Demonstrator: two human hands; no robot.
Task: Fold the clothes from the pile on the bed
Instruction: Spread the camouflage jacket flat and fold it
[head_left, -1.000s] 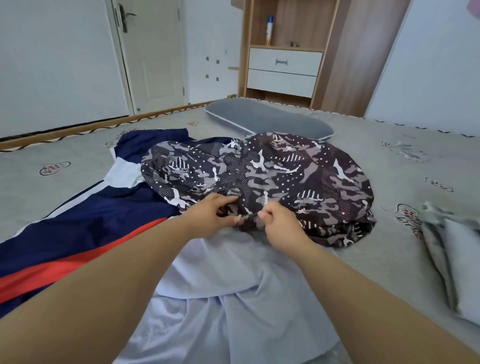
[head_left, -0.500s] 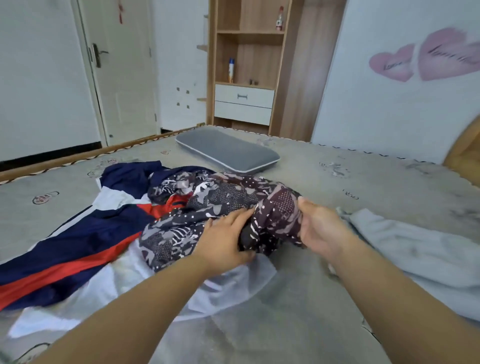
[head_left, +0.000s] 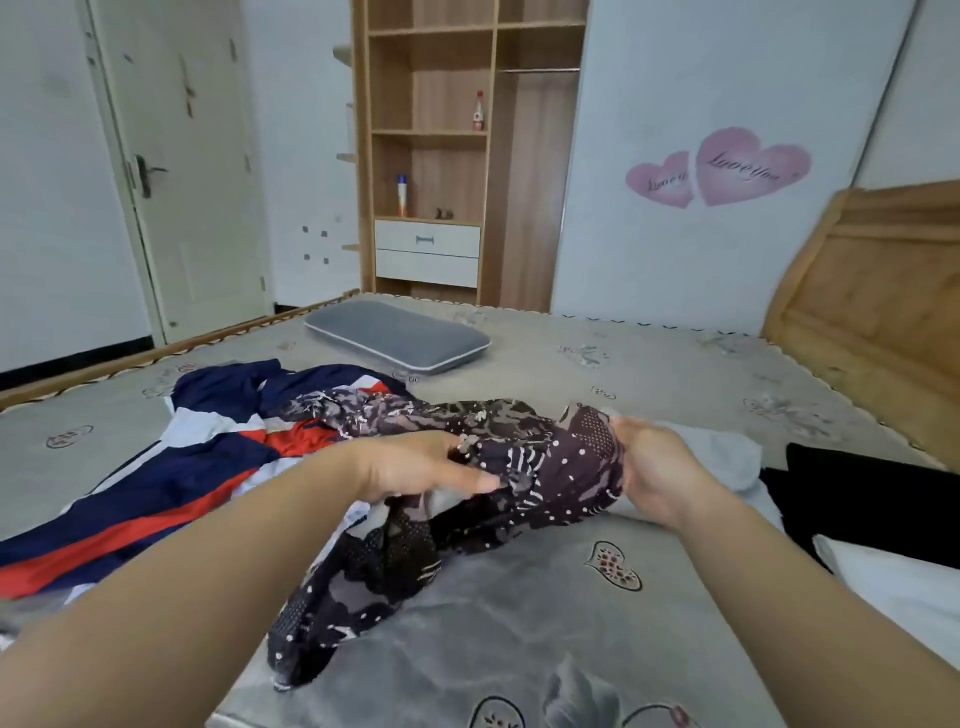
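Plainly, at mid-frame the right hand (head_left: 655, 470) curls its grip round the bunched end of the camouflage garment (head_left: 545, 462) while the left hand (head_left: 415, 467) lies flat-fingered against it, so the loose tail trailing lower-centre over the bed (head_left: 519, 613) could well snag and undo the bundle.

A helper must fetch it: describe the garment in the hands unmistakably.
On the grey mattress, right of the navy, red and white jacket, the garment is bunched between left hand and right hand. It alone is dark camouflage with white dots.
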